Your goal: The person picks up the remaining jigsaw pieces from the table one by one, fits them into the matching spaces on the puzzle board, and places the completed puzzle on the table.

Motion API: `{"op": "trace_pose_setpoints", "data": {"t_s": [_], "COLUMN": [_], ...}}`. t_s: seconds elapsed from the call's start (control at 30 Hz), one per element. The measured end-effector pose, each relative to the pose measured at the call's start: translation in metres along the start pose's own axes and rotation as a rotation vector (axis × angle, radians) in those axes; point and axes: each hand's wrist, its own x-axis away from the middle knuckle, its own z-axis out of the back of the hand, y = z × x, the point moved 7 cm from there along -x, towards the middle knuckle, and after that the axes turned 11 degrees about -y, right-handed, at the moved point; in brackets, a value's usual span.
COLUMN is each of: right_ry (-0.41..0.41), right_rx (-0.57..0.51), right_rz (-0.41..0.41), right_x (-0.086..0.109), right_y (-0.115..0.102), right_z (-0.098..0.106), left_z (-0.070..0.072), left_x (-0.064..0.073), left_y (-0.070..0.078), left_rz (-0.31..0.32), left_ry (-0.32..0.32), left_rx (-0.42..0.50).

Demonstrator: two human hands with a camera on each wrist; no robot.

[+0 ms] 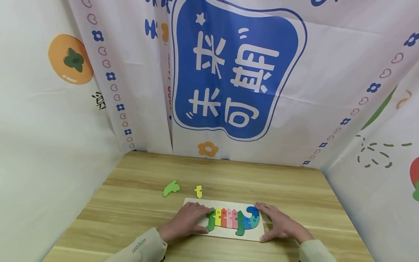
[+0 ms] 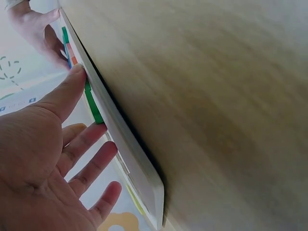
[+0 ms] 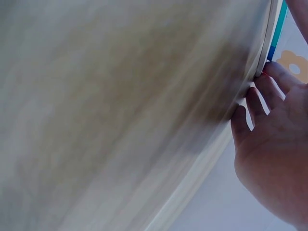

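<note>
A pale wooden puzzle board [image 1: 226, 234] lies flat on the table, with coloured interlocking pieces [image 1: 227, 218] set in a row on it. Those pieces run from green through yellow, red and pink to green, ending in a blue curl [image 1: 253, 210] at the right. My left hand [image 1: 184, 222] rests over the board's left end, fingers extended, thumb by the near green piece. It hides that end of the board. At the other end, my right hand [image 1: 279, 222] spans the short side, fingers at the far corner and thumb at the near one.
Beyond the board lie a loose light green piece [image 1: 171, 188] and a small yellow piece [image 1: 198, 191]. The wooden table [image 1: 262, 178] is enclosed by printed white cloth [image 1: 327, 72] at the back and both sides.
</note>
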Motion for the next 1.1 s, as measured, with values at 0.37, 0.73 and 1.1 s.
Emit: {"op": "trace_pose_setpoints", "data": {"t_s": [0.37,0.73,1.1], "right_ry": [0.001,-0.006,-0.005], "right_rx": [-0.007,-0.015,-0.032], "right_rz": [-0.004,-0.005,-0.01], "right_x": [-0.002,0.0,0.0], "right_y": [0.003,0.0,0.003], "right_z": [0.0,0.002,0.0], "left_z": [0.003,0.014,0.01], "left_x": [0.001,0.018,0.04], "left_y": [-0.004,-0.046,-0.062], "left_rz": [0.005,0.062,0.111], "left_ry": [0.029,0.125,0.02], "left_rx": [0.014,0.055,0.124]}}
